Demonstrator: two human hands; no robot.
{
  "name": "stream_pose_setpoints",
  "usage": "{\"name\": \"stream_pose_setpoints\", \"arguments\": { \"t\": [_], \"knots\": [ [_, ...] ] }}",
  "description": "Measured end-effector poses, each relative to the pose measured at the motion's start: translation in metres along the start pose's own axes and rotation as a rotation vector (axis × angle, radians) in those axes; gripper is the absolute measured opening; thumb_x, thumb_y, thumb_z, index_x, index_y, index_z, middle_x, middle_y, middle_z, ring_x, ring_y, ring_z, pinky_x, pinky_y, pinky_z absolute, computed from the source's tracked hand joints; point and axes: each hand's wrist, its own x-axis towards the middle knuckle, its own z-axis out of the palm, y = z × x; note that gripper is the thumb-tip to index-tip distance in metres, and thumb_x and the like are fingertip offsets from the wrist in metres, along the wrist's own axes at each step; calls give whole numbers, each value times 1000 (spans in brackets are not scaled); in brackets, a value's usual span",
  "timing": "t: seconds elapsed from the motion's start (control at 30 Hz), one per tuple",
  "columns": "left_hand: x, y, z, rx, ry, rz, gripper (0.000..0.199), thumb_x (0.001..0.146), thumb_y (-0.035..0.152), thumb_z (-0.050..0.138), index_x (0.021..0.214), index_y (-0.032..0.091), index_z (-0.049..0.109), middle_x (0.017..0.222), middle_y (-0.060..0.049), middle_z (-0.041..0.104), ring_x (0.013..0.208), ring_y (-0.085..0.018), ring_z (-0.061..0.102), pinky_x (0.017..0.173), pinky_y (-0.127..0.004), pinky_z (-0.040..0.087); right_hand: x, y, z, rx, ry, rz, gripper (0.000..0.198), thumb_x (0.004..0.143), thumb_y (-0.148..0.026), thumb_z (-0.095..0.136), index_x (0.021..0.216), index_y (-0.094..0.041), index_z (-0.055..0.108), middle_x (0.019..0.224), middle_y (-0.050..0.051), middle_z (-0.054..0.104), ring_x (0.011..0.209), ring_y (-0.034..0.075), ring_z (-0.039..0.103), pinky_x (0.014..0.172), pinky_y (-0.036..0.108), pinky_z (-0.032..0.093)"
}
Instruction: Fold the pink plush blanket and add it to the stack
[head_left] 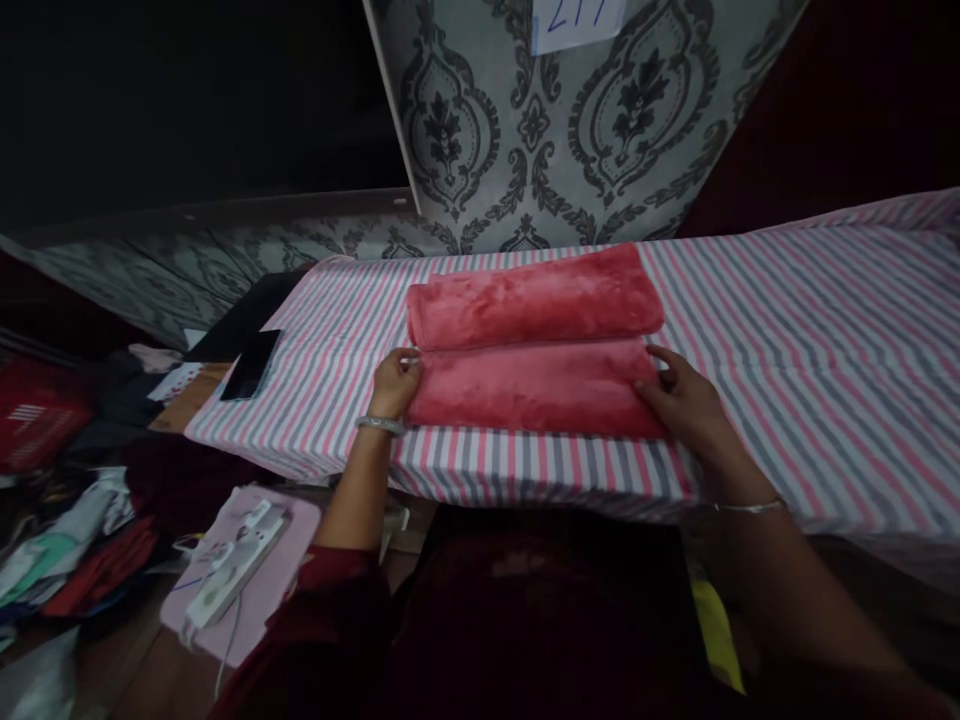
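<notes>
A plush red-pink blanket point(536, 385) lies folded on the striped cloth point(787, 350), close to the front edge. Two long parallel folds run across it, with a crease between them; the far fold stands thicker than the near one. At the left end, my left hand point(396, 384) pinches the blanket's edge beside the crease, thumb and fingers closed on it. My right hand point(686, 405) grips the right end of the near fold, thumb on top and forefinger at the crease. The other fingertips are partly hidden.
To the left on the striped cloth lies a dark phone point(253, 365). A large black screen point(187, 100) hangs over the back left. Below the front edge, a power strip point(236, 570) rests on a pink stool point(292, 520). Clothes point(97, 560) are heaped at the far left.
</notes>
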Motion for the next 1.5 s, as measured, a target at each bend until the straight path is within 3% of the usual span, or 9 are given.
{"name": "stream_pose_setpoints", "arguments": {
  "t": [0.27, 0.47, 0.63, 0.77, 0.97, 1.13, 1.23, 1.4, 1.5],
  "knots": [
    [44, 16, 18, -377, -260, 42, 72, 48, 21, 79, 118, 15, 61, 109, -8, 76, 101, -28, 71, 90, -39, 58, 41, -24, 12, 242, -25, -33, 39, 74, -28, 63, 109, -17, 76, 97, 6, 74, 87, 22, 66, 83, 35, 54],
    [58, 20, 23, -352, -361, 53, 76, 47, 34, 90, 116, 14, 65, 118, -17, 75, 113, -35, 69, 97, -47, 57, 48, -19, 26, 337, -56, -1, 38, 77, -29, 66, 111, -17, 77, 116, 7, 76, 111, 27, 68, 101, 43, 52],
    [76, 29, 39, -173, -89, 200, 55, 57, 29, 87, 107, 16, 68, 124, -15, 72, 127, -31, 62, 109, -42, 49, 52, -17, 32, 277, -107, -53, 43, 77, -30, 67, 118, -20, 76, 125, 7, 75, 119, 29, 66, 111, 48, 46],
    [79, 26, 44, -128, 111, 152, 26, 68, 25, 76, 90, 16, 67, 103, -11, 76, 110, -28, 68, 95, -36, 55, 52, -15, 34, 206, -74, -71, 48, 78, -23, 61, 124, -19, 74, 125, 7, 75, 118, 30, 67, 109, 49, 47],
    [76, 29, 39, -215, 72, 55, 28, 68, 31, 78, 88, 16, 66, 81, -4, 73, 86, -21, 66, 72, -29, 54, 50, -16, 34, 232, -33, -16, 49, 77, -23, 59, 123, -16, 74, 121, 9, 76, 114, 31, 68, 106, 49, 49],
    [41, 20, 9, -274, -131, -82, 56, 63, 42, 83, 108, 14, 64, 66, 2, 62, 60, -16, 58, 59, -29, 50, 25, -21, 16, 324, -48, -3, 51, 82, -37, 66, 131, -21, 70, 126, 7, 73, 115, 28, 67, 106, 48, 50],
    [-5, 6, -7, -311, -227, -71, 66, 65, 47, 83, 119, 16, 63, 76, 0, 64, 68, -17, 61, 67, -29, 51, -11, -17, 3, 345, -13, 46, 59, 85, -44, 69, 139, -23, 64, 115, 7, 75, 101, 25, 70, 93, 43, 57],
    [-62, -13, -11, -186, -24, 120, 59, 76, 48, 78, 125, 19, 64, 90, -2, 64, 79, -16, 60, 77, -29, 50, -59, -10, -5, 308, -30, 21, 69, 87, -50, 69, 149, -23, 53, 95, 4, 74, 81, 21, 69, 79, 37, 59],
    [-70, -17, -8, -144, -6, 164, 58, 80, 49, 75, 129, 19, 63, 92, -2, 64, 81, -16, 61, 80, -30, 51, -65, -7, -7, 228, -60, -46, 76, 86, -51, 70, 153, -23, 48, 116, 8, 74, 99, 25, 71, 91, 41, 58]
  ]
}}
